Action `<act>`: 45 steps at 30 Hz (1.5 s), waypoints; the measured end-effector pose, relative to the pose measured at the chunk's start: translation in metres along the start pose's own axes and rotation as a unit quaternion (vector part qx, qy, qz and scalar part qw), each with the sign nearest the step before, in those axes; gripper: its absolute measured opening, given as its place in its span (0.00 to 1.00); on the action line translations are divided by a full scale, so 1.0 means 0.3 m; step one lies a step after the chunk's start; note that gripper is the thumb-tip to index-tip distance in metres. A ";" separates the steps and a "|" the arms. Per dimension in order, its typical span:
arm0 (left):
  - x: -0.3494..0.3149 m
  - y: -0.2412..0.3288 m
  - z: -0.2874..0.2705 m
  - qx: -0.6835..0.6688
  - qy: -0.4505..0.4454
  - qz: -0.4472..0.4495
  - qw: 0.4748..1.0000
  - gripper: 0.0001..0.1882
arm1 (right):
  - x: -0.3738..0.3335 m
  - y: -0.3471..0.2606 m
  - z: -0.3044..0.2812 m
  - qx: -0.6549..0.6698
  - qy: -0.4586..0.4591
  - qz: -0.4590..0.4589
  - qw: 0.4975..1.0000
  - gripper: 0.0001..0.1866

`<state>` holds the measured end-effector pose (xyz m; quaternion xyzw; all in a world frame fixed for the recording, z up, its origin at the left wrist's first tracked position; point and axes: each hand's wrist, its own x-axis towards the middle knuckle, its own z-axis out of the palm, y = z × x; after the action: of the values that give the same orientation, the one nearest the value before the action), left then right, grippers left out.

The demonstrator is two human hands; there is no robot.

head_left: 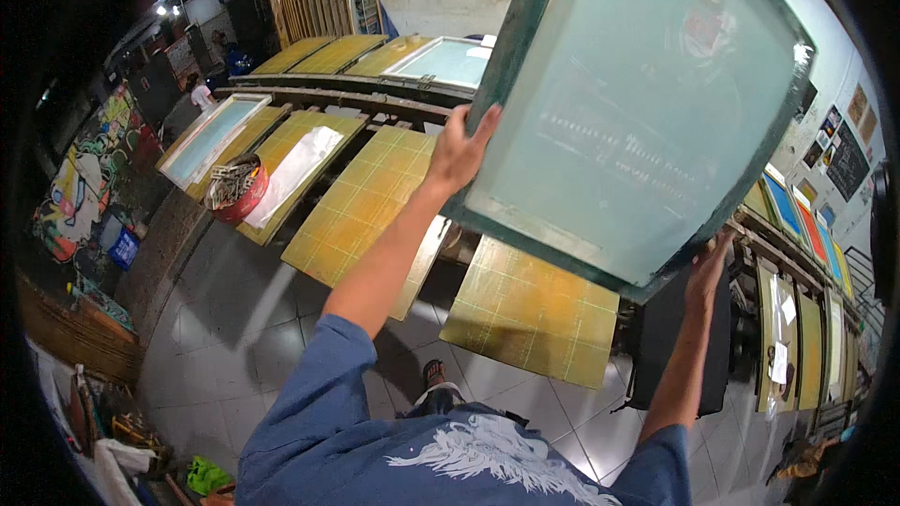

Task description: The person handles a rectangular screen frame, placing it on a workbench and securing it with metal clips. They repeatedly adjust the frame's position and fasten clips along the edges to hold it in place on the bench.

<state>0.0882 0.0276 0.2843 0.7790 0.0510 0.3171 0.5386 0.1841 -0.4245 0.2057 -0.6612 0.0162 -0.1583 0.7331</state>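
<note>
Both my hands hold up a large screen printing frame [637, 103], tilted, with a dark green border and pale green mesh that carries faint markings. My left hand [459, 152] grips its left edge, thumb against the front and the other fingers partly out of sight behind. At the lower right corner my right hand [710, 267] is closed around the border, its fingers partly hidden. Beneath the frame lie yellow printing boards with grid lines, one printing board [534, 309] in front of me and another board [366, 197] to the left.
On the left boards sit a red tub [239, 189] of metal clips, a white sheet [295, 173] and a smaller screen frame [214, 142]. Another screen [439, 60] lies on the back row. A black boxy object [680, 342] stands at right. More boards [808, 347] line the right side.
</note>
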 end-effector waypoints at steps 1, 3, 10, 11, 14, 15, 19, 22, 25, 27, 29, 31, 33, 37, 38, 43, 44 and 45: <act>0.041 0.064 0.053 -0.036 -0.018 0.055 0.998 0.54 | 0.101 -0.064 -0.069 0.049 0.032 -0.051 0.997 0.54; 0.095 0.198 0.122 -0.113 -0.060 0.072 0.989 0.59 | 0.175 -0.203 -0.175 0.152 0.048 -0.113 0.981 0.54; 0.171 0.262 0.142 -0.543 -0.147 -0.028 0.827 0.50 | -0.004 -0.354 -0.208 0.506 -0.032 0.015 0.862 0.44; 0.157 0.243 0.131 -0.558 -0.150 -0.005 0.816 0.48 | 0.050 -0.292 -0.260 0.513 -0.098 0.009 0.853 0.43; 0.107 0.156 0.156 -0.576 -0.133 0.087 0.802 0.42 | 0.054 -0.229 -0.378 0.235 -0.262 0.126 0.928 0.44; 0.103 0.077 0.139 -0.596 -0.199 -0.036 0.778 0.46 | 0.061 -0.192 -0.398 0.205 -0.263 0.203 0.920 0.45; 0.057 -0.256 0.135 -0.398 -0.296 -0.096 0.863 0.55 | -0.026 0.063 -0.354 -0.103 -0.227 0.190 0.950 0.48; -0.152 -0.339 0.225 -0.265 -0.282 -0.143 0.911 0.46 | -0.185 0.212 -0.388 -0.294 -0.096 0.034 0.951 0.45; -0.274 -0.387 0.193 -0.121 -0.348 -0.320 0.873 0.36 | -0.198 0.362 -0.348 -0.423 -0.071 -0.130 0.894 0.44; -0.283 -0.496 0.158 -0.052 -0.263 -0.309 0.912 0.38 | -0.230 0.376 -0.251 -0.358 -0.056 -0.081 0.928 0.44; -0.296 -0.632 0.185 0.086 -0.122 -0.192 0.970 0.40 | -0.249 0.427 -0.230 -0.316 -0.052 -0.025 0.947 0.43; -0.298 -0.639 0.240 0.051 -0.159 -0.211 0.963 0.37 | -0.235 0.485 -0.245 -0.399 -0.007 -0.069 0.914 0.42; -0.306 -0.714 0.241 0.074 -0.160 -0.240 0.955 0.35 | -0.219 0.494 -0.214 -0.418 -0.012 -0.023 0.908 0.41; -0.353 -0.785 0.268 0.159 -0.145 -0.231 0.949 0.26 | -0.214 0.559 -0.179 -0.430 -0.018 0.012 0.902 0.40; -0.351 -0.791 0.271 0.134 -0.156 -0.259 0.944 0.27 | -0.206 0.579 -0.170 -0.441 -0.016 0.029 0.897 0.40; -0.307 -0.901 0.317 0.158 -0.117 -0.197 0.960 0.28 | -0.113 0.661 -0.140 -0.441 -0.036 0.020 0.897 0.40; -0.292 -0.918 0.330 0.205 -0.110 -0.190 0.954 0.28 | -0.094 0.671 -0.134 -0.440 -0.040 0.027 0.897 0.40; -0.285 -0.918 0.344 0.251 -0.104 -0.183 0.945 0.27 | -0.083 0.671 -0.125 -0.439 -0.043 0.036 0.897 0.40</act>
<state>0.1490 0.0227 -0.0158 0.8947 0.2144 0.1072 0.3770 0.1941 -0.4390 0.0002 -0.9210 0.0759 -0.0801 0.3737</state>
